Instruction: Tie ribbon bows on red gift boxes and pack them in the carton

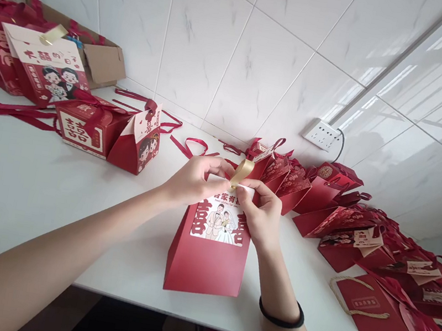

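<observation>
A red gift bag [206,261] with a white picture label of a bridal couple lies on the white counter [11,188], its bottom toward me. A gold ribbon [242,172] loops up at the bag's top edge. My left hand [193,179] pinches the ribbon from the left with fingers closed. My right hand [261,212], a black band on its wrist, pinches the ribbon from the right just below the loop. Both hands rest over the bag's top.
Red gift boxes [84,130] and a large red bag [45,73] stand at the back left beside a cardboard box [105,63]. Several red bags with ribbons [360,238] lie heaped along the right. A wall socket [323,135] sits on the tiled wall.
</observation>
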{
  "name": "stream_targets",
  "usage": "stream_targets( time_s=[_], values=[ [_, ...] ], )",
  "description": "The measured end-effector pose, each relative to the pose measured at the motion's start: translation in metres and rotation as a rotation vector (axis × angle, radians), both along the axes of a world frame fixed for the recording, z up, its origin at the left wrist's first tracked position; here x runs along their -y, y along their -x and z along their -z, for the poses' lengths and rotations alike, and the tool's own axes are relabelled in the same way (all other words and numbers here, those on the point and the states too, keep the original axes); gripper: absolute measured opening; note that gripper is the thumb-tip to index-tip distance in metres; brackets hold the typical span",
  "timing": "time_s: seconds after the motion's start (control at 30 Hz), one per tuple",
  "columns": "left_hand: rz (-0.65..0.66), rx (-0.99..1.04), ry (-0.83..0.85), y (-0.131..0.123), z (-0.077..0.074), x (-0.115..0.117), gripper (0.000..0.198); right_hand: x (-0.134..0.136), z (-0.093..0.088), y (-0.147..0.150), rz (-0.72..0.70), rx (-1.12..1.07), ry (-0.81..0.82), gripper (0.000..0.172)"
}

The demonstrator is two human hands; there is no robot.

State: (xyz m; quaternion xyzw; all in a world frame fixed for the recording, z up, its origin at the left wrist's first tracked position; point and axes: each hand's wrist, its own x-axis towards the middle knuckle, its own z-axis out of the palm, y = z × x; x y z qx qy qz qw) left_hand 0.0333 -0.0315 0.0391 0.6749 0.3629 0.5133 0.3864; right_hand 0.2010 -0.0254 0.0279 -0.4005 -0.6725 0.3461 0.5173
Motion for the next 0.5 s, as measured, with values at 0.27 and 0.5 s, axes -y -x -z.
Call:
stream_targets(
  time_s=[0.27, 0.5],
  values=[
    [0.043, 0.016, -0.019, 0.0013, 0.0021, -0.0007, 0.018, 0.0004, 0.0016, -0.0015, -0.064, -0.070, 0.097, 0.019],
    [0.219, 0.377, 0.127, 0.0026, 0.0061, -0.0074, 0.022, -0.0022, -0.0029, -0.0007, -0.340, -0.449, 0.401, 0.051]
  ],
)
